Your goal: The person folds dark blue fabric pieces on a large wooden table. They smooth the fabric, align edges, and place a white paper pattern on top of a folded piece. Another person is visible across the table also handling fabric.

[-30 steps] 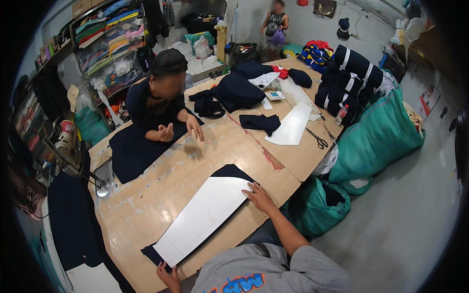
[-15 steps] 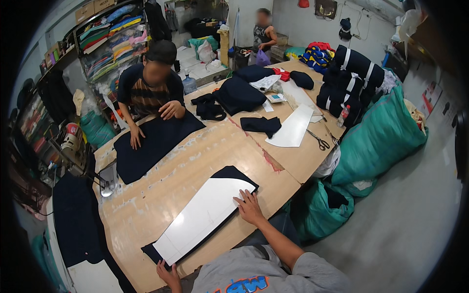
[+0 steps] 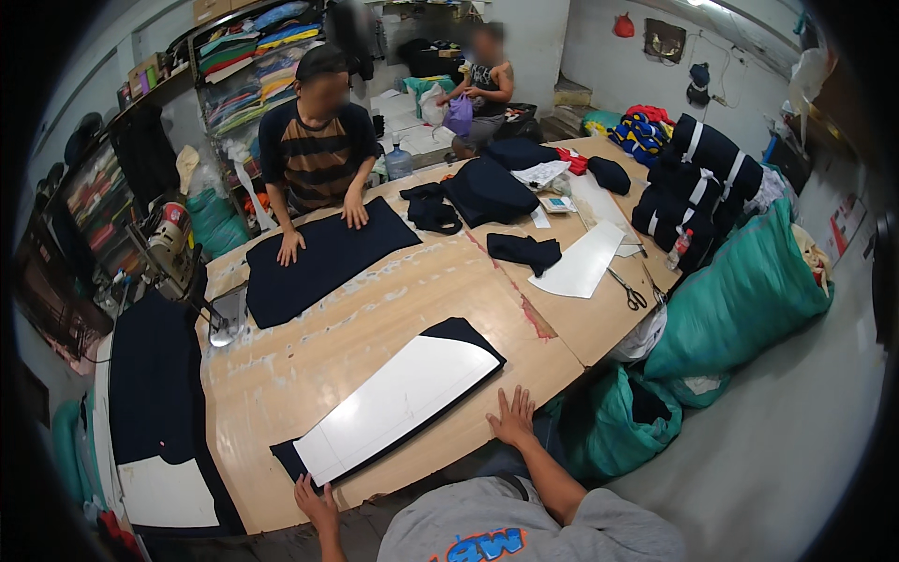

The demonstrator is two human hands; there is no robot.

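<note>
A long white pattern piece (image 3: pixel 398 405) lies on dark navy fabric (image 3: pixel 458 330), which shows past its far end and along its near side. My left hand (image 3: pixel 316 508) is at the near-left end of the pair, fingers stretched out and touching the corner by the table edge. Flat on the bare wood beside the near edge rests my right hand (image 3: pixel 512 420), fingers spread, holding nothing and apart from the fabric. Across the table (image 3: pixel 375 323), a co-worker in a striped shirt (image 3: pixel 316 155) keeps both hands on another navy fabric piece (image 3: pixel 328 262).
Scissors (image 3: pixel 635 297) and a second white pattern piece (image 3: pixel 585 260) lie to the right, near folded navy cloth (image 3: pixel 524 250). Strapped navy bundles (image 3: pixel 688 183) and green sacks (image 3: pixel 735 290) stand at the right. A sewing machine (image 3: pixel 169 239) is at the left. Another person (image 3: pixel 487 84) sits behind.
My right hand has left the pattern's edge and moved right onto the bare wood. The co-worker has straightened up, both palms now on the fabric. The view has shifted slightly.
</note>
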